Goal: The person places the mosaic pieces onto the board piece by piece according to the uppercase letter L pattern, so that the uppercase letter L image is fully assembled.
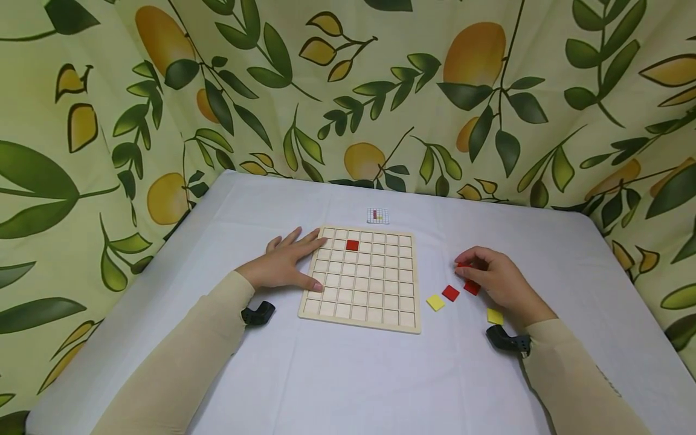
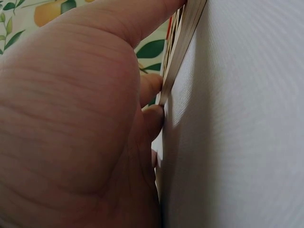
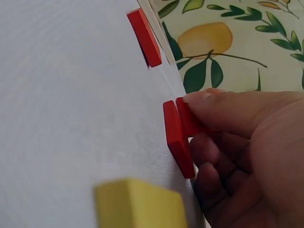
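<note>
My left hand (image 1: 283, 263) rests along the left edge of a wooden grid board (image 1: 359, 327), thumb and fingers spread, the thumb tip on the lower left squares. One red square tile (image 1: 352, 245) sits in a cell near the board's top. To the right of the board, my right hand (image 1: 497, 278) pinches another red tile (image 3: 187, 119) between thumb and fingertips. Just beside that one, a red tile (image 1: 472, 288) lies on the table under the hand. A further red tile (image 1: 451, 293) and a yellow tile (image 1: 435, 302) lie between this hand and the board.
A second yellow tile (image 1: 495, 316) lies close to the right wrist. Behind the board's far edge is a small card (image 1: 377, 215) printed with a grid and coloured marks. A white cloth (image 1: 348, 374) covers the table, and a fruit-patterned curtain (image 1: 402, 103) hangs behind it.
</note>
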A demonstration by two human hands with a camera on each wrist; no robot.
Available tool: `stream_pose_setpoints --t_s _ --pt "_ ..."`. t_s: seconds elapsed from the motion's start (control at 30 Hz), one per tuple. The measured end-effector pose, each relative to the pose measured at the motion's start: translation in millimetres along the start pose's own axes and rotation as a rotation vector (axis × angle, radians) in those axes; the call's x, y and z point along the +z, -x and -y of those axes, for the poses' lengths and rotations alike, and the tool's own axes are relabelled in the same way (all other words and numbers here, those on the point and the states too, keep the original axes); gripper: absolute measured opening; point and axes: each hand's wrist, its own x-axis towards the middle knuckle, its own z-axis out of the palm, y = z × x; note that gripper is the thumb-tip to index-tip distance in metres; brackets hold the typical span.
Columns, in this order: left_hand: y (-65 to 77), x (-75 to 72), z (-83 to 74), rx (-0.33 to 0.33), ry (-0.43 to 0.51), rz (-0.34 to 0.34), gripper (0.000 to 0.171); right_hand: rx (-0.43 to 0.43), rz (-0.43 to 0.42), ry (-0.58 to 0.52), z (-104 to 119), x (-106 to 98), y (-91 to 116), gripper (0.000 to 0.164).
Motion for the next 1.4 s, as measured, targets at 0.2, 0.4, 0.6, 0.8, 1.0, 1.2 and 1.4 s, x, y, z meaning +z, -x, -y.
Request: stream_pose_setpoints --t_s 0.2,0.4,0.6,0.8,1.0,1.2,1.4 --pt "-0.1 0.0 0.5 -0.001 -0.006 0.004 0.123 -0.028 -0.042 -0.065 10.6 -2.5 4.5 0.025" --pt "0.5 0.2 1.6 0.002 -0.004 0.005 0.123 -0.067 -0.033 -0.141 32.7 -1.3 8.9 0.029" --pt "1.3 -1.1 -0.2 -0.001 0.004 0.004 0.124 -0.107 0.005 -0.164 61.6 5.9 11.6 0.023" --pt "0.9 -1.0 0.0 0.001 0.002 0.003 0.123 -0.166 0.037 -0.223 87.1 21.6 3.7 0.017" --pt "1.2 -0.1 1.7 0.004 0.001 0.008 0.123 -0.180 0.079 -0.294 113.0 48.8 -13.4 0.013" --pt "0.1 0.5 3.6 0.001 0.005 0.007 0.124 -0.176 0.136 -0.302 127.9 78.8 -30.7 0.012" --pt "0.7 -0.6 2.8 0.004 0.006 0.008 0.123 -0.167 0.170 -0.268 135.6 100.6 -46.6 0.010"
